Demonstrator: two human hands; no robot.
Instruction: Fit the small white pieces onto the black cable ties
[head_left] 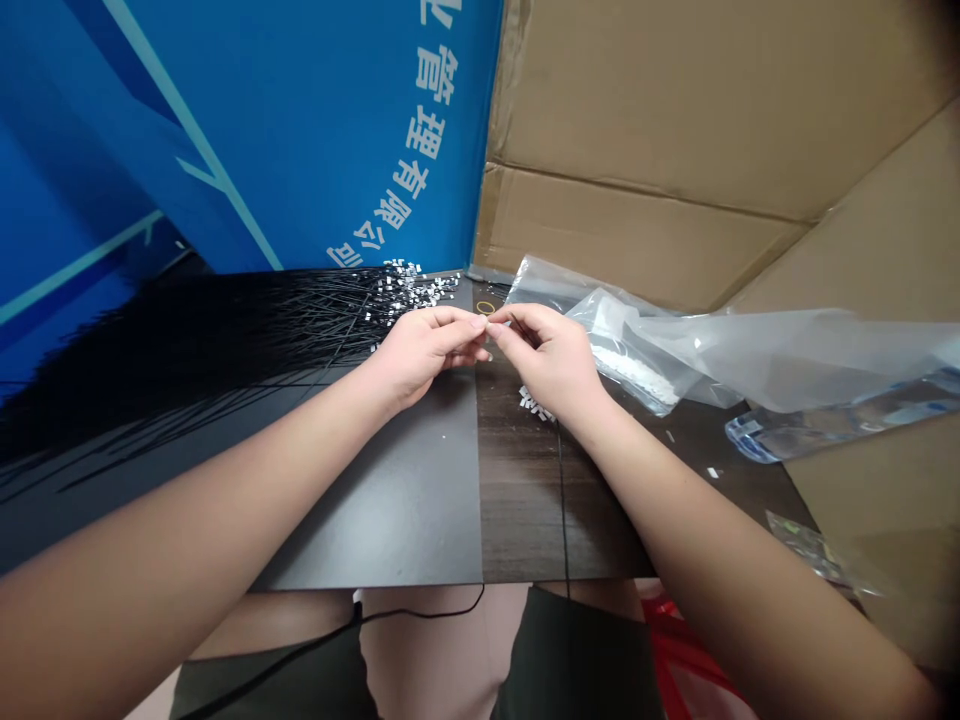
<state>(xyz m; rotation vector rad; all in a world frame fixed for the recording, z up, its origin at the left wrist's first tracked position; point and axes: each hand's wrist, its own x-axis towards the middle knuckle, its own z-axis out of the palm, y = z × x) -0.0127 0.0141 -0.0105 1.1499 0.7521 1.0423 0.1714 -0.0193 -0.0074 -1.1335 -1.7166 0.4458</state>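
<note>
My left hand [431, 345] and my right hand [551, 355] meet fingertip to fingertip above the dark table. Each pinches thumb against index finger; what lies between the tips is too small and covered to make out. A thin black wire [563, 500] comes out from beneath my right palm and runs over the table's front edge. Partly under that palm lies a small heap of white plastic pieces [536, 405]. Left of my left hand spreads a large bundle of black wires [247, 315], with small white ends [409, 285] on its right side.
Clear plastic bags [637, 350], one with white pieces inside, lie to the right. Behind stand a cardboard wall [637, 100] and a blue panel [300, 120]. A yellow ring [485, 308] is just beyond my fingertips. A black cable [420, 612] hangs below the table [390, 520].
</note>
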